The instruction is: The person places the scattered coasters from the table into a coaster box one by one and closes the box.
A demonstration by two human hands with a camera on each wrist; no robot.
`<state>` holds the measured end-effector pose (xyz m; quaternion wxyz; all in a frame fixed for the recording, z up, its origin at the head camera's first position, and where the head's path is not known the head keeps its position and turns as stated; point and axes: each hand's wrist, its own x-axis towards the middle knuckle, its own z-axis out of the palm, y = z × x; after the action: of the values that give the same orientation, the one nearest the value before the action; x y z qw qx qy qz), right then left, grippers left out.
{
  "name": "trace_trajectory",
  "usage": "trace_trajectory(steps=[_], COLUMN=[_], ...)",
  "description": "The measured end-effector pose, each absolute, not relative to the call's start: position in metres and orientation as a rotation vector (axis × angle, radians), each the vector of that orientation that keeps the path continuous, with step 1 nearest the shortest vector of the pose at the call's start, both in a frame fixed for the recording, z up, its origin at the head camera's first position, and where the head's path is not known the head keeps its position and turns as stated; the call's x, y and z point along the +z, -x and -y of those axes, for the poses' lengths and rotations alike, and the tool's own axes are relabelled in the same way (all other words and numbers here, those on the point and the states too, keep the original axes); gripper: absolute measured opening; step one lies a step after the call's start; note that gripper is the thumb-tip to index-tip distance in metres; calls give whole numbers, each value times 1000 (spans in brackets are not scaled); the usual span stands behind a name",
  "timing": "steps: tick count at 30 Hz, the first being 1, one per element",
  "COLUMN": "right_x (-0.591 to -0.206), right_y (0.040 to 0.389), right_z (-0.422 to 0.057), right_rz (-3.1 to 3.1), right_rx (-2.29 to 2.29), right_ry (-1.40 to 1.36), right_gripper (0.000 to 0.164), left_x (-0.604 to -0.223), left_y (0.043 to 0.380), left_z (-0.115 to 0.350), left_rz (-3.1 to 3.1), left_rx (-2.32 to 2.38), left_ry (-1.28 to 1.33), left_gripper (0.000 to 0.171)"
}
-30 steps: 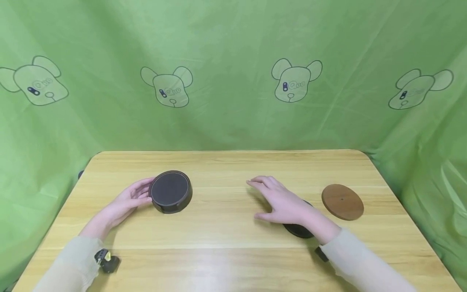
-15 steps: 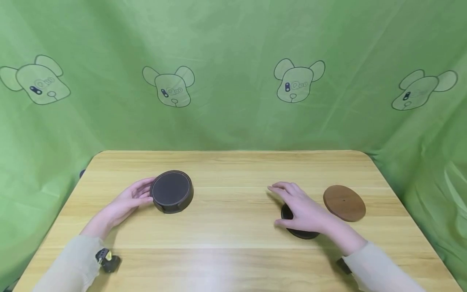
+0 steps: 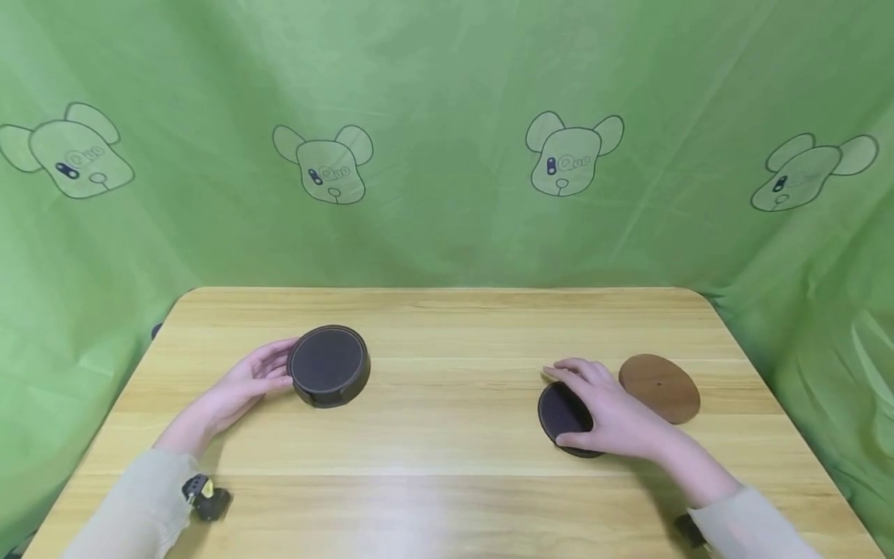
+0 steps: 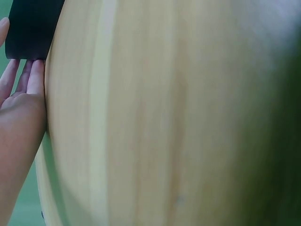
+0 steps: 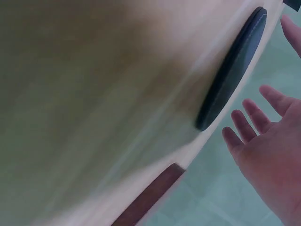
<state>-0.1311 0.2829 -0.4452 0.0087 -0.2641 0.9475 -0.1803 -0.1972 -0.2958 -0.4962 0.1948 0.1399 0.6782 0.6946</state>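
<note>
A round black coaster holder (image 3: 351,388) stands on the left half of the table, with a dark stitched coaster (image 3: 325,360) filling its top. My left hand (image 3: 240,387) holds the holder's left side, thumb in front and the other fingers behind. In the left wrist view, those fingers reach the wall of the holder (image 4: 33,30). On the right, my right hand (image 3: 608,418) hovers over a loose black coaster (image 3: 561,410) and hides its right part. Thumb and fingers are spread apart there, and the right wrist view shows a gap between them and the coaster (image 5: 233,70).
Right of the loose coaster lies a brown wooden disc (image 3: 660,388) with a small dot at its centre. The light wood table (image 3: 447,326) reaches back to a green curtain (image 3: 447,217). Dark wrist cameras hang by both sleeves.
My right hand has moved right and nearer the front, from the table's middle to over the loose coaster. The left hand and the holder have stayed in place.
</note>
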Motion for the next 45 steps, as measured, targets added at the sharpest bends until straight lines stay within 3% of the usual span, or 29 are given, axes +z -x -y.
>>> trace_trajectory(steps=[14, 45], right_x=[-458, -458], right_y=[117, 128], right_z=[-303, -298], right_rz=[-3006, -3023], right_rx=[-550, -400], right_ry=[807, 860], right_gripper=[107, 107], left_x=[-491, -492], left_y=[195, 196], left_z=[296, 294], left_rz=[-1898, -1920], left_rx=[1948, 1928], left_ry=[-395, -366], left_gripper=[71, 75])
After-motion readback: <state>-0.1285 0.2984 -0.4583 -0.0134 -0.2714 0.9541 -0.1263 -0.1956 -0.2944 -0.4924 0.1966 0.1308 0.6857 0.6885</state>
